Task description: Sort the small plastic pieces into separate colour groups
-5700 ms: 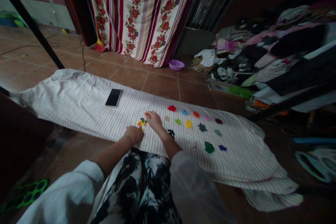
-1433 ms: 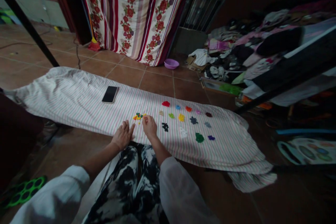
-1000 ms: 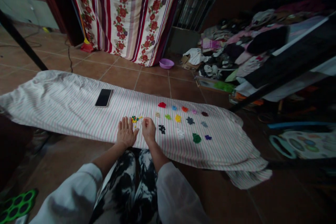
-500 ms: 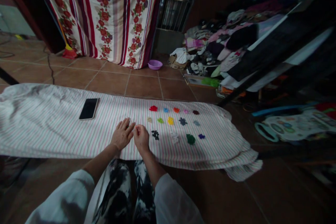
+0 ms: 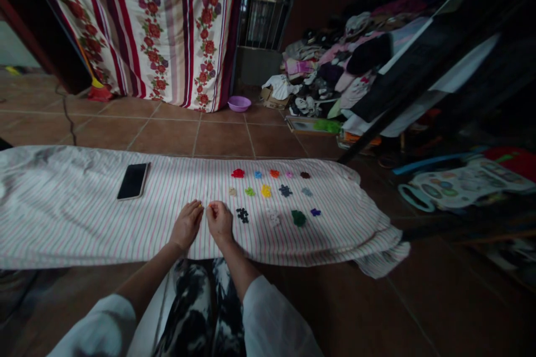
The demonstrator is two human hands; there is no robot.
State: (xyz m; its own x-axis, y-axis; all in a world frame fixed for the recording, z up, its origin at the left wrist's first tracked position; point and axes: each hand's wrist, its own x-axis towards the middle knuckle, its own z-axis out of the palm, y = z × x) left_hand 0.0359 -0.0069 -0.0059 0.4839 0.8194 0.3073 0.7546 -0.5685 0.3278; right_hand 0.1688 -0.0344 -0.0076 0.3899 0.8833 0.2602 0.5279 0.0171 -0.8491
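Observation:
My left hand [image 5: 187, 224] is closed over the striped cloth [image 5: 92, 223], with a tiny yellow piece at its fingertips. Beside it, a small gap away, my right hand [image 5: 219, 221] is pinched; whatever is between its fingers is too small to make out. Small piles of coloured pieces lie in rows to the right: black [image 5: 242, 215] nearest the right hand, then white [image 5: 273, 217], dark green [image 5: 298, 218] and dark blue [image 5: 315, 212]. Behind these are beige [image 5: 233, 192], lime [image 5: 250, 192], yellow [image 5: 266, 191] and grey ones, and farther back red [image 5: 238, 173], blue, orange, pink and brown.
A phone [image 5: 133, 181] lies on the cloth at the left. Beyond the cloth are a purple basin [image 5: 239, 104], a floral curtain [image 5: 176, 28] and a heap of clothes [image 5: 330, 67]. A dark slanted bar [image 5: 368, 134] stands at the right behind the cloth.
My left hand has gone from spread flat to closed, and a yellow piece now shows at its fingertips. The hands are slightly farther apart. The view has shifted a little.

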